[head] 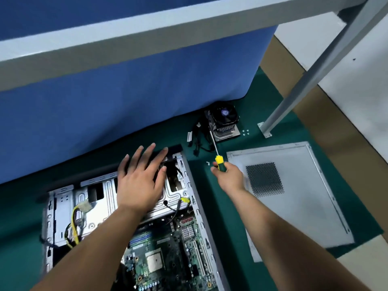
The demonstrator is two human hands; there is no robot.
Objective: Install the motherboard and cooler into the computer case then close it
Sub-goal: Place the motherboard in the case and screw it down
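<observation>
The open computer case [117,206] lies on the green worktop [220,196], motherboard [168,253] inside. The left hand [140,181] is spread wide over it. The right hand [228,177] grips a screwdriver [217,158]. The cooler [223,123] sits farther off, the side panel [294,196] to the right.

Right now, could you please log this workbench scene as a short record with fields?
left hand: open, spread over the computer case
right hand: gripping the screwdriver
motherboard: inside the case
cooler: on the green mat, beyond the case
side panel: flat on the mat, right of the case
loose screws: beside the cooler
</observation>
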